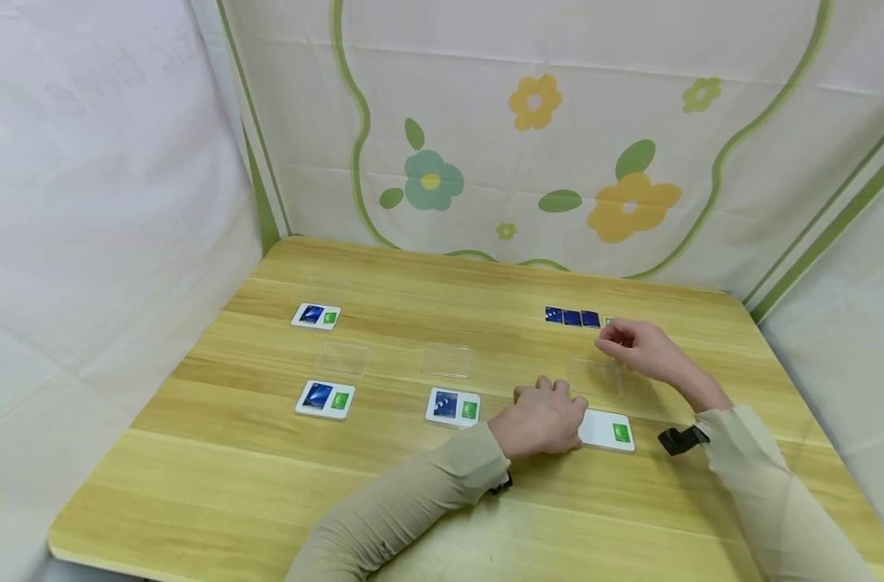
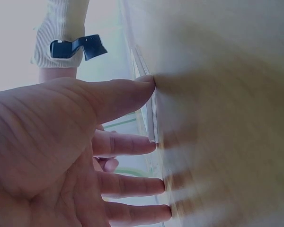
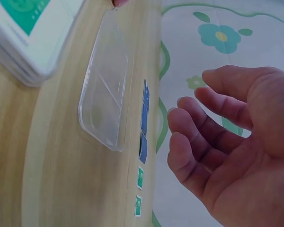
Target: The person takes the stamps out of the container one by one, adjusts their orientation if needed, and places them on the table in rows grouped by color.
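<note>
My left hand (image 1: 547,416) rests low over a flat white case (image 1: 607,430) that bears a small green card. In the left wrist view, thumb and index finger grip the edges of the case (image 2: 151,113), which lies flat on the table; the other fingertips touch the wood. My right hand (image 1: 641,347) hovers beyond the case, its loosely bent fingers holding nothing in the right wrist view. Below it lies a clear plastic cover (image 3: 104,90). Close to its fingertips is a row of small dark blue cards (image 1: 572,318), with small green cards (image 3: 140,178) beside them.
Three white cases, each with a blue and a green card, lie toward the left: front middle (image 1: 452,407), front left (image 1: 325,400) and back left (image 1: 315,316). Clear covers (image 1: 446,360) lie behind them. A printed cloth (image 1: 478,97) encloses the wooden table (image 1: 216,485).
</note>
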Tool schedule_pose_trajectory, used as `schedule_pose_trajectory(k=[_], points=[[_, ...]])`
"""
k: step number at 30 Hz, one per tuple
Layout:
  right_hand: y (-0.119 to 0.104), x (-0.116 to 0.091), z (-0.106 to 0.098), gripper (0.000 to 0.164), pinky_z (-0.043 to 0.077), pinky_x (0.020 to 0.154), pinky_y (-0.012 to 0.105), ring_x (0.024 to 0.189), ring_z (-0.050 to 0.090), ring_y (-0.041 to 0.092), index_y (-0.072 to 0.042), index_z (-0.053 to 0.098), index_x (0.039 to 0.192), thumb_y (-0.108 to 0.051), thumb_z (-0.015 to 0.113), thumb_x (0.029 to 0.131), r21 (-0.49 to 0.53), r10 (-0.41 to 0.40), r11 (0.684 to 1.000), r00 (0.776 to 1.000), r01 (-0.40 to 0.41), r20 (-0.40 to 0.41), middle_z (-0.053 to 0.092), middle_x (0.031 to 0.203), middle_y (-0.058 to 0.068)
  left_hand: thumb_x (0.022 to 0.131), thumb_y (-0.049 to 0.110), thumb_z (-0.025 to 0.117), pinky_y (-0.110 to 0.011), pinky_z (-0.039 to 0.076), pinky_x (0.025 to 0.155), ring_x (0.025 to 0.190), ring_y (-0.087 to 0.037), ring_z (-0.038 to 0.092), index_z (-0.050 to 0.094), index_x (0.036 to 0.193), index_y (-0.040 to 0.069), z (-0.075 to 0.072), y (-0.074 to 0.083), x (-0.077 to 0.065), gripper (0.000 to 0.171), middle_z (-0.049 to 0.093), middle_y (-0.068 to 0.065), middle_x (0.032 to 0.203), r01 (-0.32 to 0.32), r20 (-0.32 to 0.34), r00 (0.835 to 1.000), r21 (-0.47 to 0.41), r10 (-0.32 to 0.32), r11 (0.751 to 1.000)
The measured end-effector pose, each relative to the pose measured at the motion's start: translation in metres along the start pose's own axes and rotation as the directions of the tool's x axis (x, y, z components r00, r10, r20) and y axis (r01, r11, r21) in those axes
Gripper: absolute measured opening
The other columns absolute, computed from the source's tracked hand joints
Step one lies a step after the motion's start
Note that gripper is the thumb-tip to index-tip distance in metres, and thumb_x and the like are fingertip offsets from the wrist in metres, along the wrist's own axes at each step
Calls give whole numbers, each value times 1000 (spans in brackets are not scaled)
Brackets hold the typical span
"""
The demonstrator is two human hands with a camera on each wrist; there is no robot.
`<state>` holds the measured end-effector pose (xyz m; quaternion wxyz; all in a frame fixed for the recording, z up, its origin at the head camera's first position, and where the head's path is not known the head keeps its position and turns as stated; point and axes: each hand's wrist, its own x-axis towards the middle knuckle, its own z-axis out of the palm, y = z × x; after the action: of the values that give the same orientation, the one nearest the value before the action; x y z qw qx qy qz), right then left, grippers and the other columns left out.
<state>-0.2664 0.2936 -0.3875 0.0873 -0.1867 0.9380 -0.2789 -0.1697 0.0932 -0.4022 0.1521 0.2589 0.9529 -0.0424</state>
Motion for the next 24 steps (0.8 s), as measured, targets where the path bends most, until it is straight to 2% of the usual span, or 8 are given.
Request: schedule_pose_trajectory(k=[8, 15, 24], points=[[-3, -10, 4, 27, 48, 58, 26, 71, 53, 16, -7, 65, 106, -32, 59, 99, 5, -32, 999, 999, 32, 17, 64, 90, 10, 91, 59, 58, -51, 53, 87, 116, -23, 50, 50, 135, 37, -1, 0, 0, 50, 50, 3, 134, 6, 10, 1000, -2, -6, 1000], [0, -16, 9, 30, 46, 59, 25, 73, 53, 15, -10, 66, 107, -37, 59, 98, -5, -26, 1000, 999, 26, 23, 64, 90, 8, 91, 59, 57, -51, 54, 86, 115, -23, 51, 51, 134, 37, -1, 1, 0, 50, 50, 3, 134, 17, 7, 1000, 11, -17, 1000], [5, -27, 14, 25, 45, 57, 25, 68, 52, 12, -11, 67, 102, -35, 60, 98, -2, -65, 998, 998, 65, 3, 61, 81, 3, 91, 60, 57, -51, 54, 85, 114, -23, 50, 49, 135, 37, -1, 2, 0, 51, 50, 3, 133, 14, 7, 1000, 12, -14, 1000]])
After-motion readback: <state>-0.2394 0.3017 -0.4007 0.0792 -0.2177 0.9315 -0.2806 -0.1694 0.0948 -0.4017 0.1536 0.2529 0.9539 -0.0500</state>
